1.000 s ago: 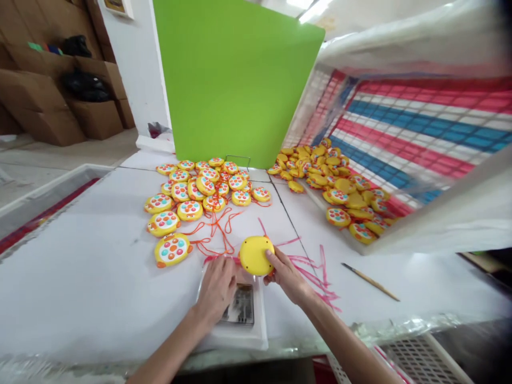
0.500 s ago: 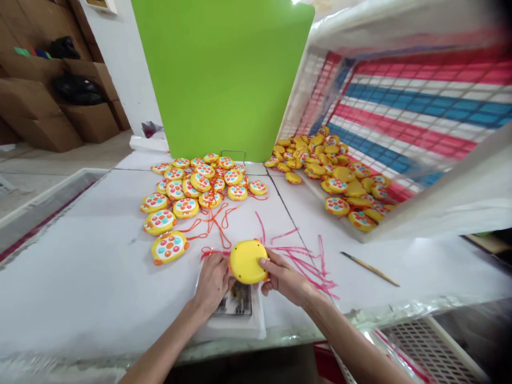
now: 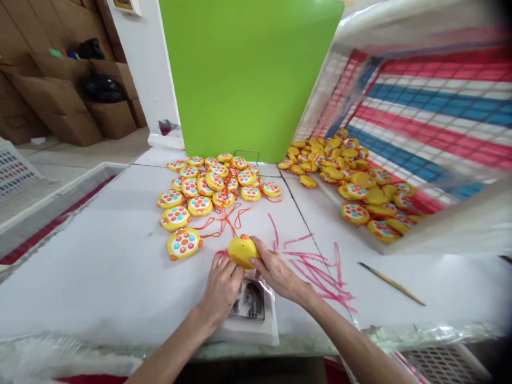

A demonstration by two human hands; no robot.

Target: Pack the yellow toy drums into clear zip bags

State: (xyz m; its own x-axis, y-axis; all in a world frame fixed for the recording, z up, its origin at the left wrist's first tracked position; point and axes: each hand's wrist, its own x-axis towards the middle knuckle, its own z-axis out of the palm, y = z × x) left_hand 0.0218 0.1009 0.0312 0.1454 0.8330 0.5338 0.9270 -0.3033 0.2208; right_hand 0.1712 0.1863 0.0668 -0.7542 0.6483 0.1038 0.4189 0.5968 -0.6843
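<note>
A yellow toy (image 3: 243, 250) with its plain back up and an orange knob on its rim is gripped by my right hand (image 3: 277, 269), thumb over the near edge. My left hand (image 3: 221, 282) has its fingers curled together against the toy's lower left side; what they pinch is hidden. Under both hands lies a clear plastic bag (image 3: 270, 332) with a dark printed picture (image 3: 253, 301) inside. A bit of red edging (image 3: 221, 252) shows by my left fingertips. Close on the left rests another such toy (image 3: 184, 244), its coloured dots facing up.
A heap of dotted toys with orange cord loops (image 3: 224, 220) lies ahead. More toys (image 3: 362, 180) fill a lined crate on the right. Pink strips (image 3: 320, 277) and a thin wooden-handled tool (image 3: 392, 282) lie right of my hands. A green board (image 3: 248, 80) stands behind.
The toy has tilted and turned, its orange knob now showing at the top. My left hand has shifted in under its lower edge. The whole view has swung slightly left.
</note>
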